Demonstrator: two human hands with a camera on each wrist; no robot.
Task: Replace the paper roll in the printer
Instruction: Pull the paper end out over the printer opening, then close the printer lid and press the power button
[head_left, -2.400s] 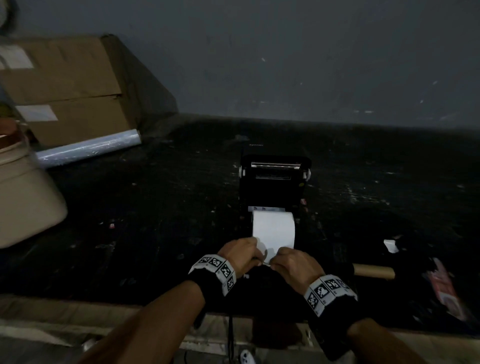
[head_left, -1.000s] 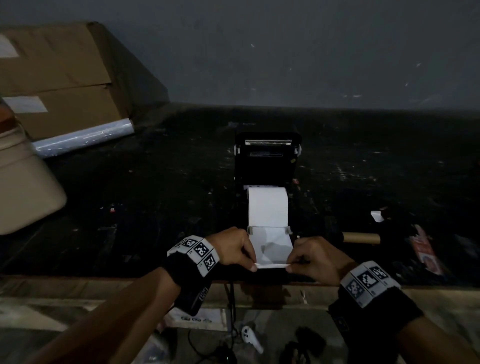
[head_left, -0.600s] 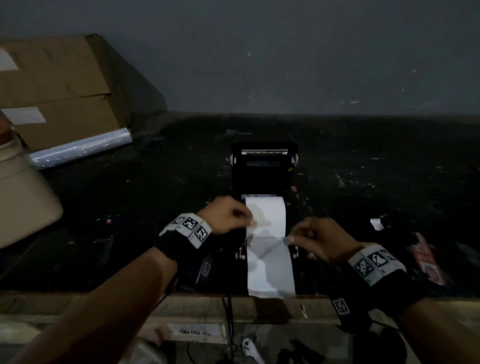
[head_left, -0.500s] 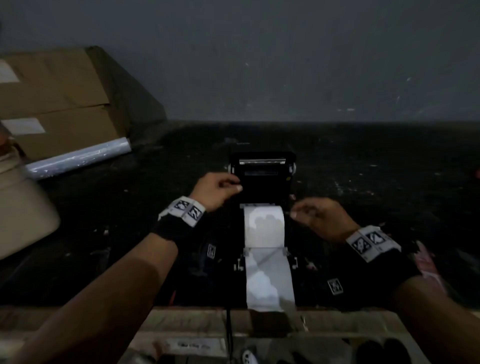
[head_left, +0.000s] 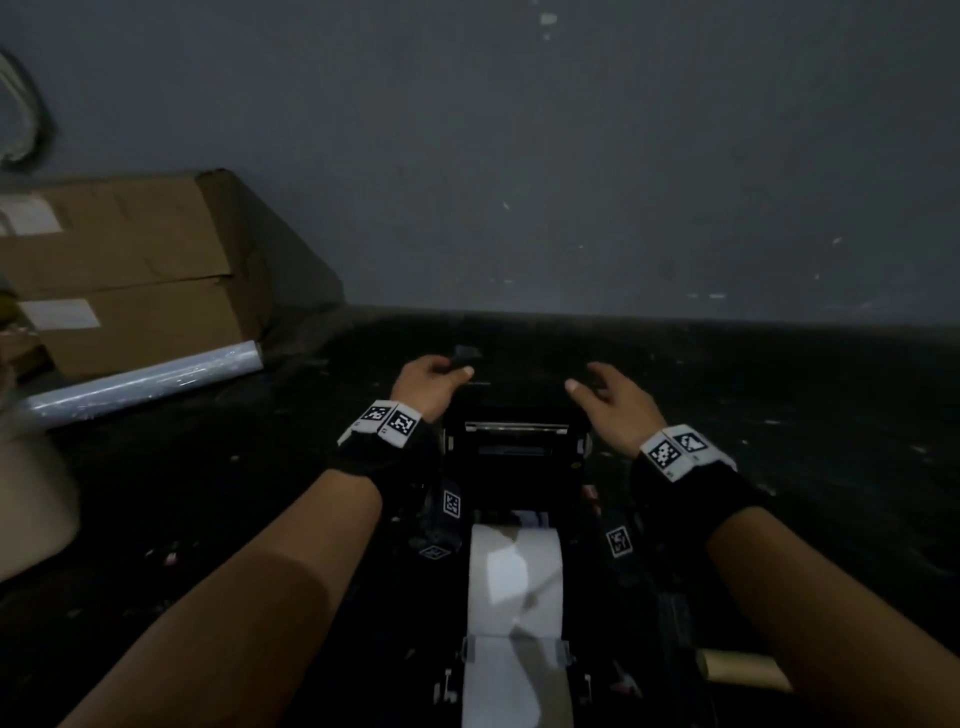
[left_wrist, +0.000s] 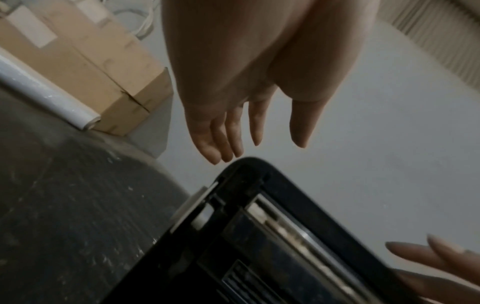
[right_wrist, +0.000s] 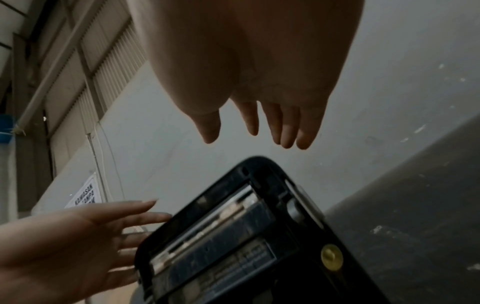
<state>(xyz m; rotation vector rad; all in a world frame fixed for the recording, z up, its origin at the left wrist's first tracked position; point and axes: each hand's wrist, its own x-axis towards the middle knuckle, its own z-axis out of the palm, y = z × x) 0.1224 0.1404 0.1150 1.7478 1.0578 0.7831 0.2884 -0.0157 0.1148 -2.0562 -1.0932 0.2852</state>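
Note:
The black printer (head_left: 514, 467) stands on the dark table with its lid (left_wrist: 285, 236) raised upright. A white paper roll (head_left: 514, 577) sits in the bay, and its loose strip (head_left: 511, 686) runs toward me through the front guides. My left hand (head_left: 434, 382) reaches over the lid's left top corner, with fingers (left_wrist: 228, 142) straight just above the edge. On the other side my right hand (head_left: 605, 392) hovers over the right top corner, its fingers (right_wrist: 285, 131) spread and straight. Neither hand holds anything.
A bare cardboard core (head_left: 743, 670) lies at the right of the printer. Cardboard boxes (head_left: 130, 270) and a roll of clear film (head_left: 145, 382) fill the back left. A beige object (head_left: 31, 499) stands at the left edge. A grey wall (head_left: 571, 182) closes the back.
Both hands let go of the paper's end at the front edge and moved back and up to the top of the raised lid. The strip now lies flat through the guides.

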